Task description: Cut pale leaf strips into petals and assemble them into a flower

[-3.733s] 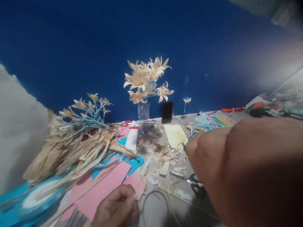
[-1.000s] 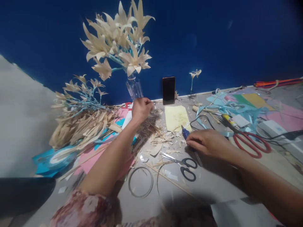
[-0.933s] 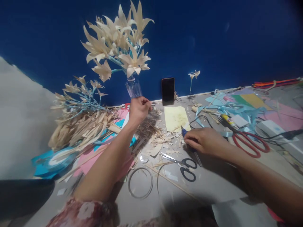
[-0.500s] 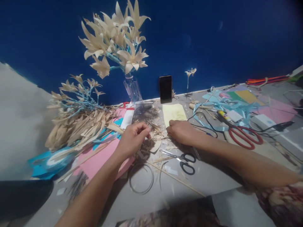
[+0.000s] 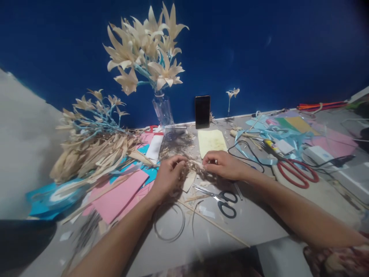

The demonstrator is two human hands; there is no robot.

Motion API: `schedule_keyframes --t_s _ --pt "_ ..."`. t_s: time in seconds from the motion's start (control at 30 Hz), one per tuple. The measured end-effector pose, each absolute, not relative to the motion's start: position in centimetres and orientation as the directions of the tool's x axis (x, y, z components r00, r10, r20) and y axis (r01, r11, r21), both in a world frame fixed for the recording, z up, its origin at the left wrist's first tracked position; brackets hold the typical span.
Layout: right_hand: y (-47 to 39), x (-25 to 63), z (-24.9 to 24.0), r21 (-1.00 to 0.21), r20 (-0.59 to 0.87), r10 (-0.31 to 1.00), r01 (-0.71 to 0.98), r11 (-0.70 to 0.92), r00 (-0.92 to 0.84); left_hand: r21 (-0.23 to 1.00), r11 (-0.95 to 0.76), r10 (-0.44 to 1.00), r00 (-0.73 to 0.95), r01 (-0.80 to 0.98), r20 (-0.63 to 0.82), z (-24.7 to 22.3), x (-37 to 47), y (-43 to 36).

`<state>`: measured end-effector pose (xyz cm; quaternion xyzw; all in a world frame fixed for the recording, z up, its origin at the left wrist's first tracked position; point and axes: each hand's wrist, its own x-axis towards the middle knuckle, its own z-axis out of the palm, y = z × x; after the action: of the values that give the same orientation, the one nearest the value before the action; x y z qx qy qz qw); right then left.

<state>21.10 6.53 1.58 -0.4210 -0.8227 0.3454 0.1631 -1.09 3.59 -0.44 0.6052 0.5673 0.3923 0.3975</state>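
My left hand (image 5: 170, 173) is closed in a pinch at the middle of the table, its fingertips over dried scraps (image 5: 188, 148). My right hand (image 5: 220, 164) faces it, also pinched, just below the yellow paper (image 5: 211, 142). A thin pale piece (image 5: 196, 164) spans the gap between the fingertips; its ends are hidden by the fingers. Black-handled scissors (image 5: 226, 204) lie in front of my right hand, and a wire coil (image 5: 169, 222) lies in front of my left.
Cream flowers (image 5: 165, 71) stand in a clear bottle (image 5: 163, 109) at the back. A phone (image 5: 202, 111) leans on the blue wall. Dried husks (image 5: 92, 154) and pink paper (image 5: 121, 196) lie left; red-handled scissors (image 5: 298, 173), ribbon and cables lie right.
My right hand has lifted off the edge of the yellow paper and turned toward my left. A pale strip now shows between both hands. The view has shifted slightly.
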Motion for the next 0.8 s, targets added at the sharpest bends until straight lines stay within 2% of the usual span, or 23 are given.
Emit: schedule_keyframes --t_s 0.03,0.1,0.2,0.27,0.33,0.53,0.8 --pt "6.4 21.1 1.5 -0.816 -0.074 0.810 0.502 0.286 -0.582 0.955 0.020 0.999 0.026 0.296 -0.029 -0.4 -1.1 3.5" --pt "6.1 21.0 1.2 -0.931 -0.169 0.794 0.359 0.066 -0.584 0.975 0.049 0.999 -0.007 0.217 -0.048 -0.4 -1.0 3.3" --pt "5.8 20.8 0.7 -0.969 -0.211 0.765 0.231 -0.084 -0.609 0.919 -0.153 0.988 0.040 0.364 0.148 -0.5 -0.9 3.1" --pt "5.8 20.9 0.7 -0.972 -0.216 0.765 0.210 -0.108 -0.607 0.834 -0.289 0.956 0.188 0.470 0.226 -0.7 -0.9 3.2" --pt "5.9 21.1 0.9 -0.969 -0.220 0.779 0.223 -0.106 -0.586 0.757 -0.366 0.927 0.289 0.541 0.241 -1.0 -1.0 3.3" --pt "6.3 22.0 1.7 -0.957 -0.226 0.769 0.281 -0.063 -0.598 0.471 -0.464 0.880 0.331 0.750 0.341 -1.0 -1.6 3.6" --pt "6.9 22.4 0.6 -0.978 -0.205 0.755 0.093 -0.189 -0.623 0.469 -0.498 0.849 0.302 0.729 0.433 -0.6 -2.5 4.1"
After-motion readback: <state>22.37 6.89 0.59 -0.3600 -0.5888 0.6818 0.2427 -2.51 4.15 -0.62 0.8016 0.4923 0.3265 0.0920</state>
